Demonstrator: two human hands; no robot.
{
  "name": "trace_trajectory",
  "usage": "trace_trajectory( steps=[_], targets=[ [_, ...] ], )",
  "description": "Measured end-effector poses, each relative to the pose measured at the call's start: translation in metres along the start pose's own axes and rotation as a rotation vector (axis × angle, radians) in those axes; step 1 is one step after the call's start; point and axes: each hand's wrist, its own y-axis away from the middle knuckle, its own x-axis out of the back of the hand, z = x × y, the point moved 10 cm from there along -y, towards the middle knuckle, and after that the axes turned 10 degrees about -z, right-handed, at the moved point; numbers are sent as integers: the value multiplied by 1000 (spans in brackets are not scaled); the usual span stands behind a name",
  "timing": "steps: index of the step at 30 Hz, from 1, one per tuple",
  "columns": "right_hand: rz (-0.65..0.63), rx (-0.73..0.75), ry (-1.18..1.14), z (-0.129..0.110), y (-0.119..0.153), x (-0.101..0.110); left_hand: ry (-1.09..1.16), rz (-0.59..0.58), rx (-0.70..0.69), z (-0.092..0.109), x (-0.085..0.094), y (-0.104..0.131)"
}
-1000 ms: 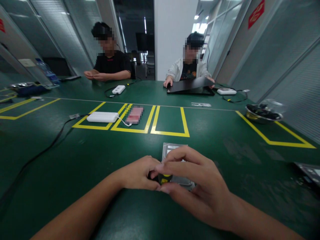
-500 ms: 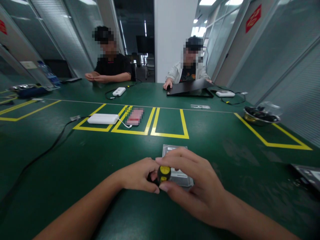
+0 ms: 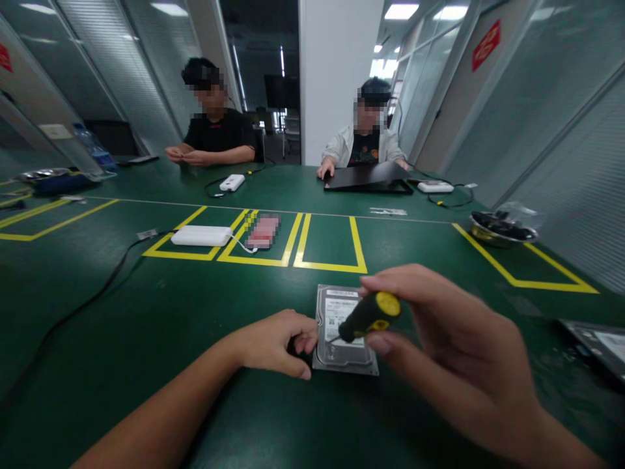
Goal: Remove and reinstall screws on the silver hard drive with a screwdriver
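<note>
A silver hard drive (image 3: pixel 342 359) with a white label lies flat on the green table in front of me. My left hand (image 3: pixel 280 342) rests at its left edge, fingers bent with their tips against the side and the thumb spread apart from them. Between the thumb and fingers of my right hand (image 3: pixel 439 345) is a short screwdriver (image 3: pixel 370 317) with a black and yellow handle. It tilts over the drive, its thin shaft pointing down and left. Whether the tip touches the drive, I cannot tell.
Yellow tape frames (image 3: pixel 332 266) mark the table. A white power bank (image 3: pixel 202 235) is cabled to a pixelated phone (image 3: pixel 263 232). A metal bowl (image 3: pixel 502 236) of dark items stands right, above another device (image 3: pixel 598 348). Two people sit opposite, one holding a black panel (image 3: pixel 368 174).
My right hand has moved right with the screwdriver, which has gone from upright to tilted, uncovering more of the hard drive. My left hand has stayed in place.
</note>
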Motion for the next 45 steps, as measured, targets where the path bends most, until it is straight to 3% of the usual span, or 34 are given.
trace_trajectory(
  steps=[6,9,12,16,20,24,30,34,37,41,45],
  targets=[
    [213,-239,320,19,32,52,39,22,-39,5,2,2],
    [223,-296,533,38,44,60,64,39,-30,5,4,4],
    [150,-223,784,56,51,49,113,72,-19,3,7,4],
    [73,-146,910,90,65,30,175,154,-20,0,13,3],
    [-21,-238,944,127,80,20,190,250,-1,-3,20,3],
    [-66,-338,970,145,87,20,199,358,16,-4,27,5],
    [-202,-632,891,181,98,16,164,440,7,11,33,3],
    [-240,-667,857,190,103,13,130,490,16,31,38,3],
    [-263,-681,837,194,105,10,307,542,18,37,41,1],
    [-293,-688,818,196,106,6,650,736,42,29,44,3],
    [-319,-689,813,195,107,2,791,911,81,11,42,6]
  ],
)
